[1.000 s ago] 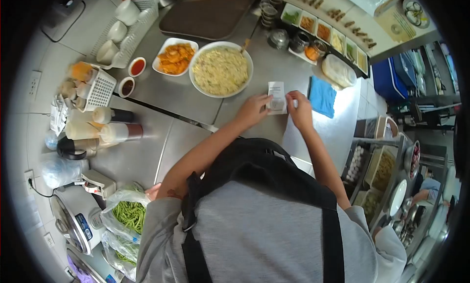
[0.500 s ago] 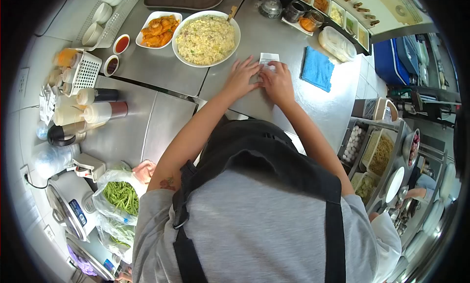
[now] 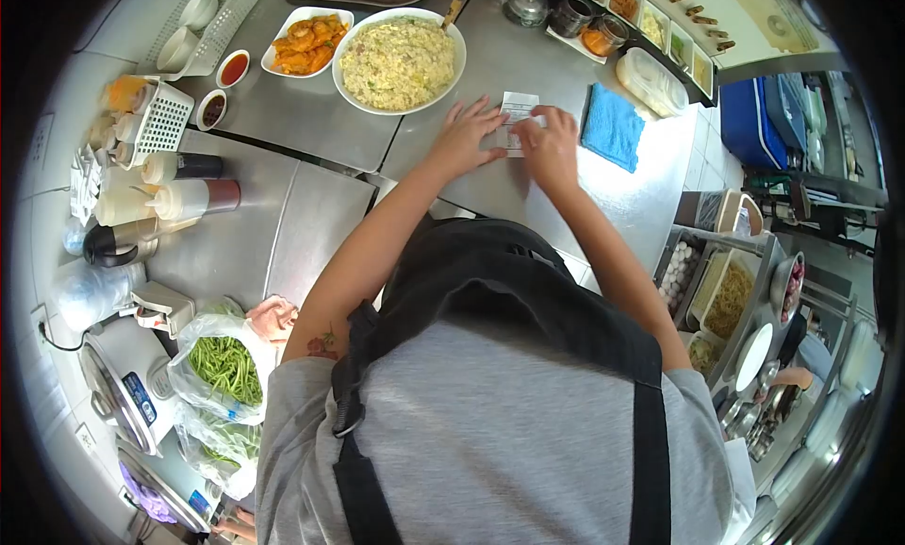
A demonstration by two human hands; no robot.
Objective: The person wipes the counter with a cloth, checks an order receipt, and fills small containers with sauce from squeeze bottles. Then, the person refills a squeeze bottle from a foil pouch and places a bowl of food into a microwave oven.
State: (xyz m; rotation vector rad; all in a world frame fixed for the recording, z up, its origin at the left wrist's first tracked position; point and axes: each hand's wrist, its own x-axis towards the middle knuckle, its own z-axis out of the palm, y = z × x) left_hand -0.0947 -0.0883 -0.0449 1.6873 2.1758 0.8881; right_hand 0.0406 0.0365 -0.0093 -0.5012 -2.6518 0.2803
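Observation:
A small white printed paper slip [image 3: 518, 104] lies flat on the steel counter between my two hands. My left hand [image 3: 464, 141] rests at its left side, fingers spread, with the fingertips close to the slip's edge. Over the slip's right side is my right hand [image 3: 552, 154], its fingers bent inward and slightly blurred; whatever may be in them is hidden. Just beyond my left hand stands a large white bowl of fried rice [image 3: 396, 64] with a wooden handle sticking out. To the right of my right hand lies a folded blue cloth [image 3: 612, 127].
Saucy orange pieces fill a white dish [image 3: 304, 41], with two small sauce cups [image 3: 233, 69] nearby. Squeeze bottles [image 3: 193, 199] and a white basket [image 3: 162, 121] line the left. A clear plastic container [image 3: 652, 81] sits at the right. Bagged green beans [image 3: 226, 369] are at lower left.
My hands have moved apart. The right hand has shifted right and its fingers have curled differently, leaving more of the slip visible. The view has shifted slightly.

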